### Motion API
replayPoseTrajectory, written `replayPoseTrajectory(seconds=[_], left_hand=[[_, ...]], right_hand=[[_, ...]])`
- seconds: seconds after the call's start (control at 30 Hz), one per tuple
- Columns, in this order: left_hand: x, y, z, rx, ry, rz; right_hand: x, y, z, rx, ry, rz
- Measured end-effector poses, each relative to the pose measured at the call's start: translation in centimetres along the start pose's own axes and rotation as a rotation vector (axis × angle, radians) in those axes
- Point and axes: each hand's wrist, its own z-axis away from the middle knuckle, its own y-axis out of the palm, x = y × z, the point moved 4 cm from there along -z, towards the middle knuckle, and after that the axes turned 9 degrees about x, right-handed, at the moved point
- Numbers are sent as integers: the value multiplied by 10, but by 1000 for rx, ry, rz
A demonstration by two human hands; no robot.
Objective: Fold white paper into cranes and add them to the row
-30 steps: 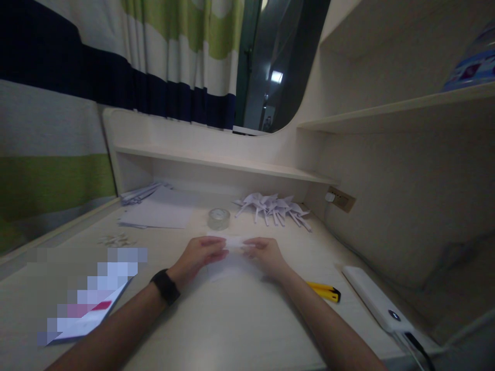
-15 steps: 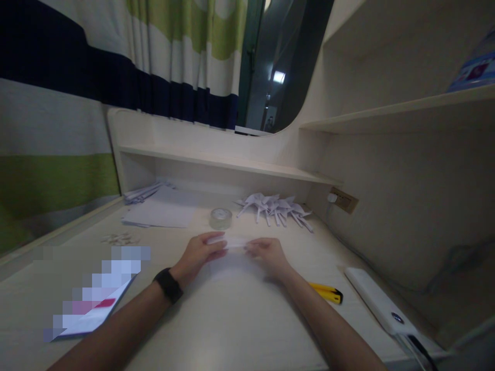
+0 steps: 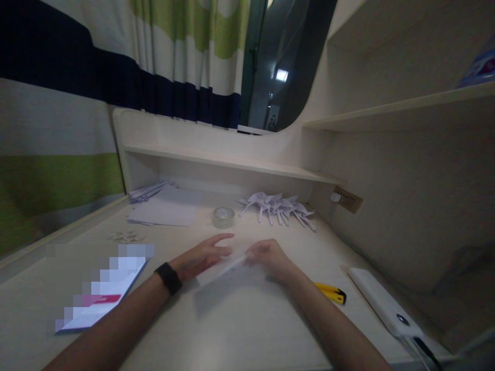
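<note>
Right hand (image 3: 266, 257) fingers pinch the paper sheet (image 3: 226, 268) just before the tape roll (image 3: 223, 217), left hand (image 3: 201, 256) fingers splayed flat on it; crease may skew if it slides.

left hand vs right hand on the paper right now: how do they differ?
The left hand lies flat with fingers stretched out over the white paper; the right hand is curled, pinching the paper's raised edge. The left wrist wears a black band; the right wrist is bare. A yellow utility knife lies beside the right forearm, none by the left. Both touch the same sheet on the desk.
</note>
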Motion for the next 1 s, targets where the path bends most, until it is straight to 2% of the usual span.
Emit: replayPoseTrajectory(seconds=[0.1, 0.17, 0.27, 0.47, 0.6, 0.7, 0.87, 0.93, 1.0], left_hand=[[13, 8, -1, 146, -97, 23], [16, 10, -1, 187, -114, 31], [15, 10, 0, 186, -116, -24], [2, 7, -4, 126, -2, -371], [-1, 12, -4, 147, 30, -458], [-3, 16, -3, 142, 30, -624], [-15, 22, -3, 111, 255, -758], [-16, 24, -3, 110, 291, -785], [-16, 23, -4, 79, 262, -810]], right_hand=[[1, 3, 0, 28, -10, 45], [0, 3, 0, 25, -1, 89], [-1, 2, 0, 19, 36, 160], [1, 2, 1, 14, 101, 190], [2, 2, 0, 3, 102, 203], [3, 3, 0, 3, 92, 221], [5, 2, -1, -10, 67, 243], [4, 0, -1, -20, 74, 254], [2, -1, -1, -22, 86, 252]])
